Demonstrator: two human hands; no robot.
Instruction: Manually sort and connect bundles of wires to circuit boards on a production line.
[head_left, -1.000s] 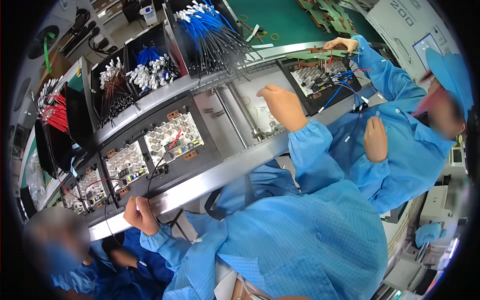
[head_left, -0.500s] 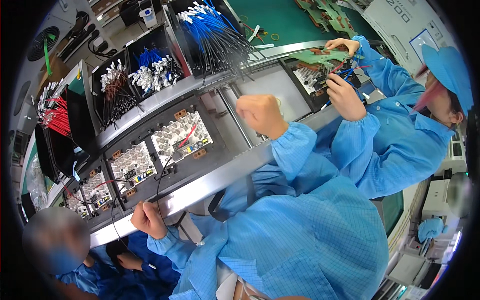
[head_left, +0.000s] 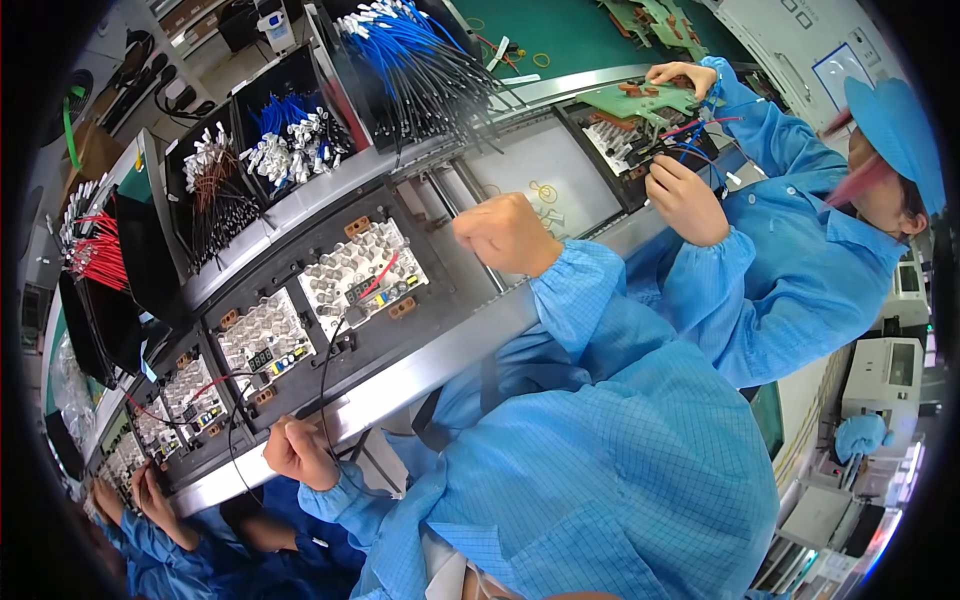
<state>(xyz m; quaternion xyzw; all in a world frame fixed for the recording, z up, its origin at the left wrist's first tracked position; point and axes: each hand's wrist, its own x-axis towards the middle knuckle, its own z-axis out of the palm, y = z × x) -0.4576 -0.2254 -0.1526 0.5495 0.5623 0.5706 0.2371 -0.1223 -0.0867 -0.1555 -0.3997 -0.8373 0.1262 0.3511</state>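
My left hand [head_left: 300, 453] is closed in a fist at the near metal rail [head_left: 390, 388], beside a thin black wire [head_left: 323, 390] that hangs from a circuit board. My right hand [head_left: 507, 235], also a fist, hovers over the line just right of the black fixture tray [head_left: 345, 385]. Nothing shows sticking out of either fist. In the tray, the nearest white circuit board [head_left: 362, 275] carries rows of round silver parts, a small dark display and a short red wire [head_left: 381, 278]. A similar board [head_left: 264, 342] sits to its left.
Black bins hold blue-black wires [head_left: 420, 75], brown wires [head_left: 222, 190], white-ended wires [head_left: 295, 145] and red wires [head_left: 97, 252]. At right, a co-worker's hands [head_left: 690, 200] handle a green board [head_left: 640, 103]. Another person's hands [head_left: 155, 500] touch boards at the far left.
My fists have hardly moved, though the view has shifted slightly. The person at the left has leaned away, and their hands now reach the far-left boards. Yellow loops show beyond my right hand.
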